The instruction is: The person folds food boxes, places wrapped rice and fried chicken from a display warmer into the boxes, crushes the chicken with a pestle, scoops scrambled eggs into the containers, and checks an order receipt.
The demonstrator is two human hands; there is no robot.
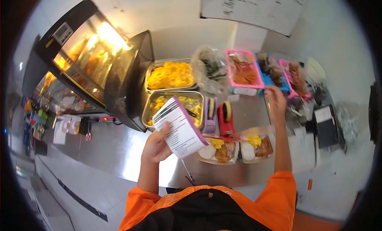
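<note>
My left hand (157, 144) holds a white printed sheet with a purple edge (179, 129), thumb on its front. The sheet covers part of a metal tray of yellow food (159, 101). My right hand (275, 99) is raised near the front edge of a pink basket (260, 84) and a blue basket (284, 88); its fingertips are close together, and what they hold, if anything, is too small to make out. Between my arms, two open boxes with rice, yellow food and brown meat (225, 151) (262, 148) sit on the steel counter (199, 171).
A lit food warmer (91, 56) stands at the left. Behind are another tray of yellow food (171, 75) and a plastic bag (211, 70). Purple (211, 115) and red (227, 123) tape dispensers stand mid-counter. A black device (326, 127) lies right.
</note>
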